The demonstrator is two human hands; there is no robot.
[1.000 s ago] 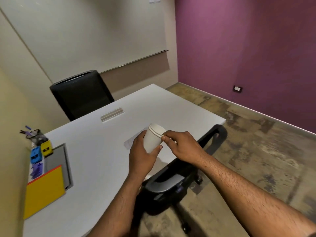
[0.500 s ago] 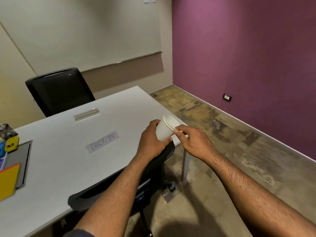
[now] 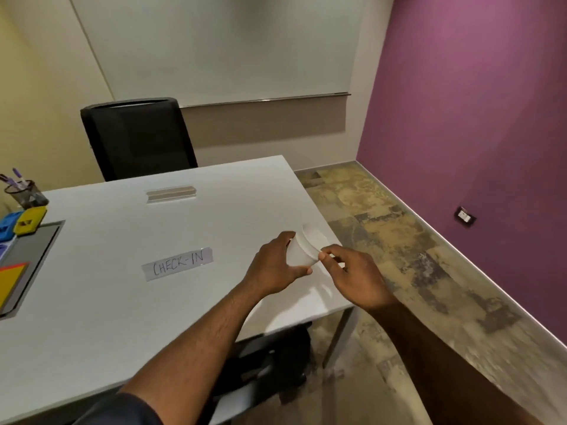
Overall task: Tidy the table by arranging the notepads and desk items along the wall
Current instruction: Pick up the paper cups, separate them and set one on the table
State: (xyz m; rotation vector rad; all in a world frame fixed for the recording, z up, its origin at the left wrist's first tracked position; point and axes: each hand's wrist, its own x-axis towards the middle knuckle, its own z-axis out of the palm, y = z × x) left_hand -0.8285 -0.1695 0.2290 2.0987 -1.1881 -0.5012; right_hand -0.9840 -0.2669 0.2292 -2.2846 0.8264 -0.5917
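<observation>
Left hand point(image 3: 276, 265) wraps the white cup point(image 3: 302, 248), right hand point(image 3: 356, 279) fingers point(image 3: 325, 256) pinching its rim, above the surface point(image 3: 107, 317) near its right edge. Bare surface spreads leftward past the label point(image 3: 178, 263); notepads point(image 3: 10, 280) and pen holder point(image 3: 26, 194) line the wall.

I see small office meeting room. White tabletop point(image 3: 122, 302) carries taped label point(image 3: 177, 264) reading "CHECK-IN". Black mesh office chair point(image 3: 138, 139) at far side, whiteboard point(image 3: 214, 47) with tray rail on wall behind. Mesh pen holder point(image 3: 26, 194) with pens at left edge, coloured notepads point(image 3: 12, 279) beside it.
</observation>
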